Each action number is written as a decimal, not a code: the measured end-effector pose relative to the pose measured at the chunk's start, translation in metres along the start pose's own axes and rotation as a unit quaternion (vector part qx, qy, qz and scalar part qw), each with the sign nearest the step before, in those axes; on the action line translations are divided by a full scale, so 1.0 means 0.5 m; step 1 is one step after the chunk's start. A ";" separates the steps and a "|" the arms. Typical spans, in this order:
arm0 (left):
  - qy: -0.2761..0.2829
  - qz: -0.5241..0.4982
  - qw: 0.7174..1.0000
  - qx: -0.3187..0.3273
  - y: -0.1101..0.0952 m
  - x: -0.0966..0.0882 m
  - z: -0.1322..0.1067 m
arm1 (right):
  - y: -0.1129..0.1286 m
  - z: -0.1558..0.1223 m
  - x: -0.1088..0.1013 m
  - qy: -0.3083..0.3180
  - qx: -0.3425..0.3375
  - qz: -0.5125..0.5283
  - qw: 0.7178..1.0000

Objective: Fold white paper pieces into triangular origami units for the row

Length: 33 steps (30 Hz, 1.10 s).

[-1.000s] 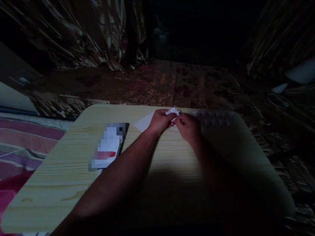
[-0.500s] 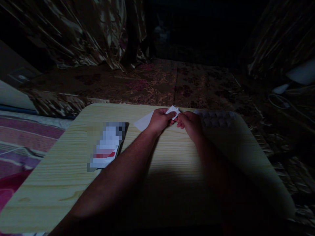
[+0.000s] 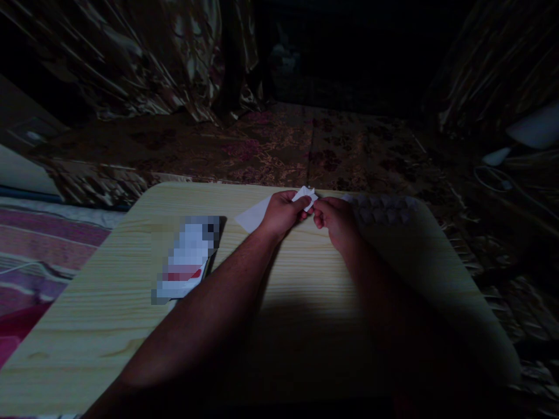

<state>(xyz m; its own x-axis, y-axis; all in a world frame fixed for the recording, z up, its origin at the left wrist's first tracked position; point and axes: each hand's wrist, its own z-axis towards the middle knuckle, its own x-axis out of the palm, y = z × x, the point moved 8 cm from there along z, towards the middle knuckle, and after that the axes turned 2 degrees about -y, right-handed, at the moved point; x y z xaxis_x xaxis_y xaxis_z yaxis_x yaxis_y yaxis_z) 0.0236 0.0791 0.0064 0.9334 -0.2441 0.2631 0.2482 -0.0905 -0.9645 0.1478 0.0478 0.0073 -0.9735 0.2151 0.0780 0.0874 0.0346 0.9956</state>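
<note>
So the folded white paper is up near the middle of the counter's far edge, held between the two hands. Left grip has it clamped, thumb pressed on top. Right grip is curled in with the fingertips bunched at the paper's right side, but honestly I can't tell if it's pinching the paper or just touching it.

How far along? I'd call this piece partway: it's got creases and pointy corners already, but it's in hand and not set down, so I wouldn't count it as done. Can't make out which folds are missing, too small and dark.

Over toward the far right corner there are small pointed pieces in two neat rows. Nobody's holding those, so I'd guess that lot is finished with, though what they're made of is lost in the shadow. There's also a flat white sheet by the far edge, just left of the left grip and partly behind it. The bit that shows looks unfolded, so probably not started.
</note>
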 end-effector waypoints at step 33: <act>-0.018 0.057 0.998 0.023 0.001 -0.004 -0.004 | 0.021 -0.015 -0.007 -0.036 -0.084 -0.144 0.985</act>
<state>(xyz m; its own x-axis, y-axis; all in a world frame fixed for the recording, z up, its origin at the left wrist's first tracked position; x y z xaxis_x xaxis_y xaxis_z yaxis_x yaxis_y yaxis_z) 0.0214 0.0779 0.0055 0.9646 -0.2162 0.1509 0.1501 -0.0200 -0.9885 0.1504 0.0400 0.0178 -0.9346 0.2891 -0.2071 -0.2328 -0.0571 0.9708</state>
